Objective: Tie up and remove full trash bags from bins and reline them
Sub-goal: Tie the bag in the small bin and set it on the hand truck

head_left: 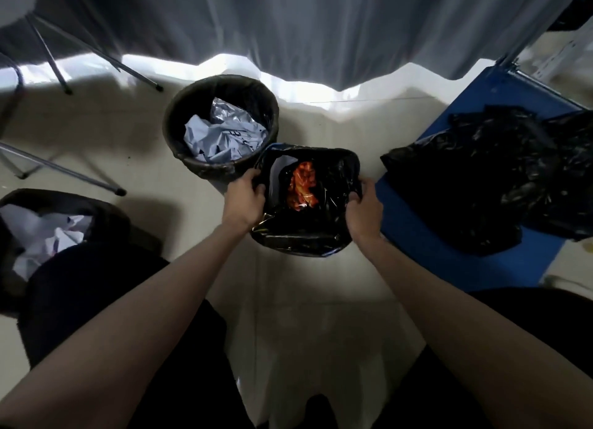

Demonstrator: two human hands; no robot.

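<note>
— Starting at the far left, what do we have?
— A black-lined bin [106, 217] at the edge, holding crumpled white paper [48, 233]. Further in, a round bin [179, 114] with a black liner holds more crumpled paper and a silvery wrapper [227, 112].
— And the one in our hands?
— The middle bin [305, 249], just beside the round one. Our left hand [245, 196] grips the black bag [337, 178] at its left rim, fingers curled over the edge; our right hand [364, 209] grips the right rim likewise. Inside lies an orange wrapper [301, 185].
— Further right?
— Loose black bags [465, 178] heaped on a blue surface [442, 262].
</note>
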